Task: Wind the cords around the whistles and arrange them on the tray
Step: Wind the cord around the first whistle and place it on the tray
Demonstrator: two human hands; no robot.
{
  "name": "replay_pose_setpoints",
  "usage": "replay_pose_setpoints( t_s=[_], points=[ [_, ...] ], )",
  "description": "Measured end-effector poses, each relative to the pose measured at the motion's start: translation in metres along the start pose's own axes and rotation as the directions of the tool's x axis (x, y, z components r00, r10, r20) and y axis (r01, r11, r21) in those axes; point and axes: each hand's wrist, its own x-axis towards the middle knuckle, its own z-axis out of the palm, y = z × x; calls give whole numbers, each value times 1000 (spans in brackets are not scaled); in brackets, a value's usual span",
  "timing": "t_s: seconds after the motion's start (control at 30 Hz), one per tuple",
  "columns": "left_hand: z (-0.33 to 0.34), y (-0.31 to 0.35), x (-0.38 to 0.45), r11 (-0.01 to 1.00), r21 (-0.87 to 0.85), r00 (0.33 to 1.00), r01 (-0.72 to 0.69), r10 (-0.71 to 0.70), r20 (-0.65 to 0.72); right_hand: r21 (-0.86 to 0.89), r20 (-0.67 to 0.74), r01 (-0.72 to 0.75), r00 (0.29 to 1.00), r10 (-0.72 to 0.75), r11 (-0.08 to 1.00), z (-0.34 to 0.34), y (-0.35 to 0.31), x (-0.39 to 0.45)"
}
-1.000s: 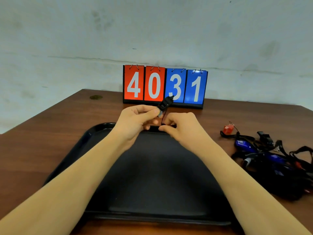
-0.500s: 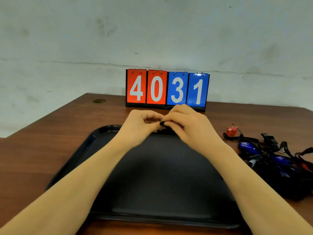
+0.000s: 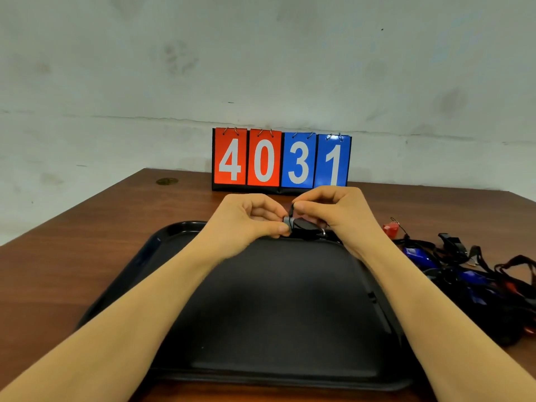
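— Two hands on one whistle, is that right?

— Yes. The left hand (image 3: 246, 221) pinches the black whistle (image 3: 301, 224) at its grey end, over the far rim of the black tray (image 3: 162, 245). The right hand (image 3: 333, 213) has its fingers curled round the cord (image 3: 291, 210), a loop of it rising at the fingertips.

— So which step is this?

— Winding, I'd judge. No wound whistle lies on the tray yet.

— And next?

— Probably more turns, kept tight, with the left hand holding the body steady, then setting it down on the tray.

— What about the others?

— A tangled pile of whistles and cords (image 3: 464, 271) sits on the counter (image 3: 72, 242) right of the tray, a red whistle (image 3: 390, 227) at its near edge.
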Motion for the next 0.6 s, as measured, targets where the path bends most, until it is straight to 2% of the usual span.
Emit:
replay_pose_setpoints(
  t_s=[0.13,0.33,0.5,0.6],
  points=[
    [-1,1,0,985,-171,999,-33,27,-40,28,-13,-35,999,35,999,0,1,2],
    [0,-4,4,951,-306,987,-50,0,-162,-63,111,16,994,-9,998,6,6,-2],
    [-1,-9,6,978,-207,967,-27,-27,-254,-194,188,92,981,-55,977,8,1,-5],
    [-1,-11,8,991,-132,954,-18,-22,-298,-216,230,118,971,-67,969,8,-4,-7]
  ],
)
